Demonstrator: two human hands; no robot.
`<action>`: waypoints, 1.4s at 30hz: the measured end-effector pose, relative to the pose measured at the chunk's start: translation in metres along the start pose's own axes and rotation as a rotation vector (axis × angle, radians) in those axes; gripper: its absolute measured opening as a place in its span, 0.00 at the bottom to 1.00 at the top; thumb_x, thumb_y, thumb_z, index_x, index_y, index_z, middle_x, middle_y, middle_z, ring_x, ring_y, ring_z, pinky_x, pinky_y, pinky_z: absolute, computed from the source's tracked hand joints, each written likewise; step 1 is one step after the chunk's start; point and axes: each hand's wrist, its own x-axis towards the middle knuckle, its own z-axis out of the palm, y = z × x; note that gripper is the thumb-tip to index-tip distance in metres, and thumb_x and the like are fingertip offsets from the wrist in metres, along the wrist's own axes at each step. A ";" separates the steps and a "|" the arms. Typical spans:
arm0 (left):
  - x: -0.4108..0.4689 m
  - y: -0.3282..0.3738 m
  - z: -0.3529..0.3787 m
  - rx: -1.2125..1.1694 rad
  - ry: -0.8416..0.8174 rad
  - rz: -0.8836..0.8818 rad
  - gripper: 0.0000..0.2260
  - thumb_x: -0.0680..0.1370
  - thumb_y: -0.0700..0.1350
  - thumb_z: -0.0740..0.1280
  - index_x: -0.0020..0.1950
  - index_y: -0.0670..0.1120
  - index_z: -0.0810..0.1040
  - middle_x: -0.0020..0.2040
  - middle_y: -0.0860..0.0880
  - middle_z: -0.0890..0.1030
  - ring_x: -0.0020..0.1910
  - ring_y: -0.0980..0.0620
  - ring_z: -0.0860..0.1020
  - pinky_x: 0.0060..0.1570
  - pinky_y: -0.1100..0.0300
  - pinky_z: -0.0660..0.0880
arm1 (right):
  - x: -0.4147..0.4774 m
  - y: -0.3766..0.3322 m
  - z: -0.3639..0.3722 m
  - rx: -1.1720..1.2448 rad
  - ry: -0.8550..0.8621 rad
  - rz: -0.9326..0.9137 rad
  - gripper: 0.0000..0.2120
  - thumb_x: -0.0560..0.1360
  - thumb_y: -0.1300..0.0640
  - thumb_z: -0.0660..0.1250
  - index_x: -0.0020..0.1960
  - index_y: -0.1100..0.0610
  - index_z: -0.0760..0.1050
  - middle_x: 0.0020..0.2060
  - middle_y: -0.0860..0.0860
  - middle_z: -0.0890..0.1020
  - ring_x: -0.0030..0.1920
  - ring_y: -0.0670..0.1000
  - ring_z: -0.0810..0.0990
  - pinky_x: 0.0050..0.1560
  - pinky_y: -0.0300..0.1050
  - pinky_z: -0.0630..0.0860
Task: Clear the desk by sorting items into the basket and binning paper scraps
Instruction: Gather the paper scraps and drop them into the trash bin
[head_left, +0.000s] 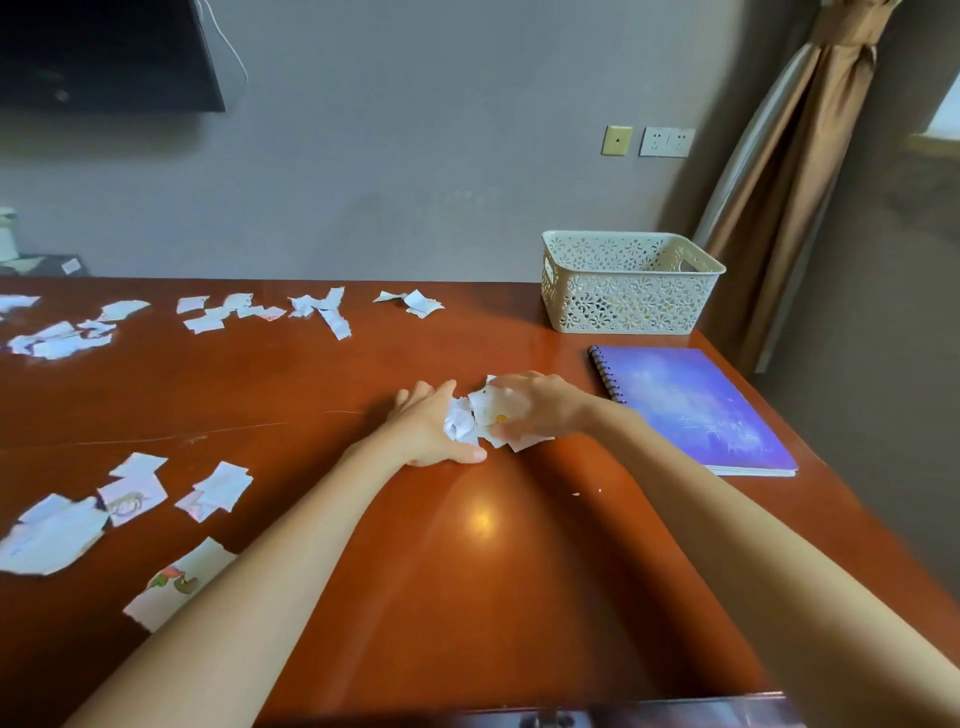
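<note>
A small heap of white paper scraps lies in the middle of the brown desk, bunched between both hands. My left hand lies flat with straight fingers against the heap's left side. From the right, my right hand covers the heap with its fingers curled over the scraps. More torn scraps lie along the far edge, at the far left and at the near left. A cream lattice basket stands at the far right corner, and nothing shows inside it.
A purple spiral notebook lies flat on the desk just right of my right hand, in front of the basket. A brown curtain hangs beyond the desk's right edge. A dark screen is mounted on the wall at upper left.
</note>
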 end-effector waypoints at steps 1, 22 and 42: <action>0.002 -0.001 0.001 -0.019 0.002 0.004 0.41 0.72 0.57 0.69 0.77 0.49 0.49 0.75 0.48 0.54 0.75 0.44 0.52 0.70 0.51 0.60 | 0.002 -0.001 0.004 -0.018 0.037 -0.005 0.30 0.75 0.46 0.64 0.74 0.51 0.60 0.72 0.52 0.65 0.73 0.53 0.59 0.71 0.46 0.55; 0.004 0.010 0.022 -0.137 0.392 0.004 0.10 0.81 0.44 0.59 0.57 0.41 0.73 0.52 0.43 0.76 0.49 0.44 0.78 0.48 0.53 0.80 | -0.031 0.006 0.021 0.487 0.551 0.144 0.09 0.74 0.58 0.65 0.47 0.65 0.77 0.38 0.56 0.78 0.39 0.52 0.73 0.28 0.32 0.64; -0.060 0.171 0.060 -0.776 0.311 0.323 0.11 0.76 0.45 0.62 0.36 0.42 0.73 0.22 0.50 0.73 0.27 0.47 0.68 0.29 0.59 0.63 | -0.183 0.081 -0.007 1.105 0.974 0.355 0.06 0.69 0.64 0.67 0.33 0.62 0.74 0.27 0.58 0.74 0.21 0.47 0.69 0.25 0.35 0.65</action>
